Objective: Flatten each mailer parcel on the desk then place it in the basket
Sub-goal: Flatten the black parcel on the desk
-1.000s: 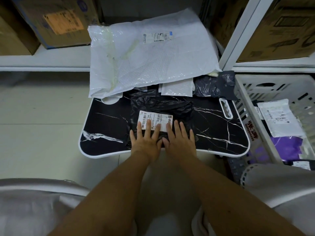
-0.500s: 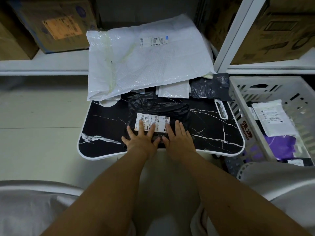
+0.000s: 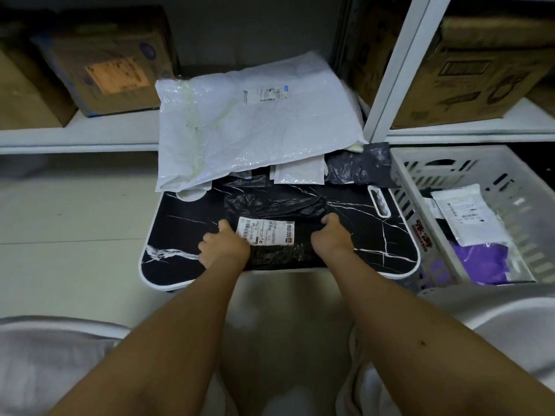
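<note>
Fingers (image 3: 223, 228) of two hands curl, gripping one black mailer (image 3: 276, 205) by its sides.

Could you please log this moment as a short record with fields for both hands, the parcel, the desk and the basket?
left hand: grips black mailer's left edge
right hand: grips its right edge
black mailer: on the desk, label up
desk: black marble pattern, white mailer at back
basket: white, right of desk, holds parcels
</note>
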Tool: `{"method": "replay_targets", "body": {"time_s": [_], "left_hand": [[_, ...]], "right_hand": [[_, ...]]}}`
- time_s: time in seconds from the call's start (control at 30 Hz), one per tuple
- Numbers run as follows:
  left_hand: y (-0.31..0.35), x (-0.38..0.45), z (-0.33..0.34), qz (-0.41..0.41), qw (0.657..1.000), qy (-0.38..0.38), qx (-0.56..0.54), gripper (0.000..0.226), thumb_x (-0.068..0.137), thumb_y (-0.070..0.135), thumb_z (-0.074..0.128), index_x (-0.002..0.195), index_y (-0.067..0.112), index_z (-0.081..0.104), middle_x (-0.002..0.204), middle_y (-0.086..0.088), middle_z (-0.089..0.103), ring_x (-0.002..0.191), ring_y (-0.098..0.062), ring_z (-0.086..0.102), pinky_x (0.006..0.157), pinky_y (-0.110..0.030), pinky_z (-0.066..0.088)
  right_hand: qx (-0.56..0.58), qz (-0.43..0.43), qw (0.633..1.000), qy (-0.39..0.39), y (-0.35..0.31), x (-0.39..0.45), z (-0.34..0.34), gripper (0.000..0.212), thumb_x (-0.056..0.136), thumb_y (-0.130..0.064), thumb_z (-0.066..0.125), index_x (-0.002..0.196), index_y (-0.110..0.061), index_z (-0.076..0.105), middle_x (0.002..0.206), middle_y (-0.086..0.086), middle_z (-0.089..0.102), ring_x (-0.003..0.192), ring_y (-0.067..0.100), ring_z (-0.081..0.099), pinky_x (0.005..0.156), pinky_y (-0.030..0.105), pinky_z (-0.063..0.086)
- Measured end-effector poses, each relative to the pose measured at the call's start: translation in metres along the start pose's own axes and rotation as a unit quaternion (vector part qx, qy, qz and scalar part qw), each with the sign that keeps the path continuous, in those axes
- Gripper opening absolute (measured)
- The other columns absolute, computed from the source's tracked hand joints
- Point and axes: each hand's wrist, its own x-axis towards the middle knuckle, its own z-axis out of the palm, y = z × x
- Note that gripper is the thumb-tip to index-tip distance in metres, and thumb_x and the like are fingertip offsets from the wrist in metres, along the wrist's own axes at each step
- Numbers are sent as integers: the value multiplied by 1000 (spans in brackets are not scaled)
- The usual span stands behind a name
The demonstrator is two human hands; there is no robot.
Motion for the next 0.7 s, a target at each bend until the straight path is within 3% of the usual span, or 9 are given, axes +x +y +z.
{"method": "replay_targets", "body": {"time_s": [0.2, 0.3, 0.5, 0.7], "left_hand": [[27, -13, -22, 40, 997, 38, -55, 43, 90, 18, 53, 127, 7, 35, 130, -24, 46, 121, -40, 44, 95, -44, 40], [59, -23, -24, 88, 994, 43, -39, 39, 91, 17, 52, 126, 5, 43, 128, -22, 48, 118, -39, 47, 92, -44, 42], [134, -58, -14, 207, 978, 38, -5, 15, 88, 16, 51, 98, 7, 58, 110, -17, 62, 101, -35, 58, 73, -37, 47], [212, -99, 8, 295, 955, 24, 35, 22, 86, 14, 50, 101, 8, 64, 106, -13, 65, 93, -31, 61, 76, -35, 53]], "right_hand": [[-22, -54, 997, 41, -21, -2, -38, 25, 90, -9, 46, 98, -29, 57, 115, 5, 61, 108, 31, 54, 87, 36, 47], [-44, -38, 993, 100, -24, 2, -73, 22, 91, -11, 49, 102, -23, 65, 116, 6, 61, 114, 32, 51, 93, 40, 48], [-70, 34, 979, 189, 3, 16, -153, 28, 93, -19, 50, 117, -14, 63, 123, 12, 59, 120, 31, 45, 95, 39, 44], [-35, 97, 977, 188, 33, 37, -234, 35, 89, -15, 54, 123, -6, 57, 133, 16, 53, 126, 35, 44, 101, 43, 41]]}}
